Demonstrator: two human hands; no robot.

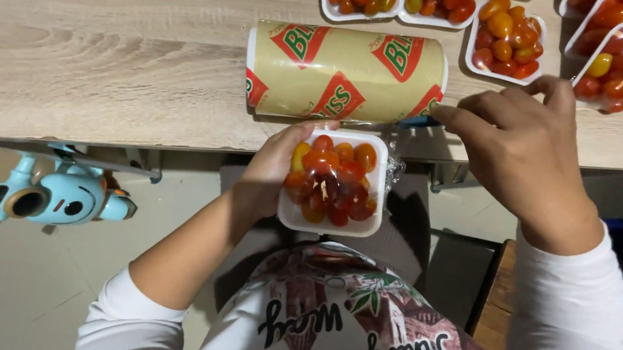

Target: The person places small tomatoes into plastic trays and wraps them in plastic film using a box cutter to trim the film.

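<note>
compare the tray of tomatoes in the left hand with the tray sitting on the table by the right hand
The held tray hangs off the table edge in the left hand; the table tray rests on the wooden table. Film covers the held tray; I cannot tell for the table tray. Both are white and hold mixed red, orange and yellow cherry tomatoes.

Four more white trays of cherry tomatoes point(506, 37) sit along the far edge of the wooden table point(117, 48). Below the table's near edge, at the left, a light-blue toy helicopter point(51, 195) lies on the pale floor point(23, 294).
</note>
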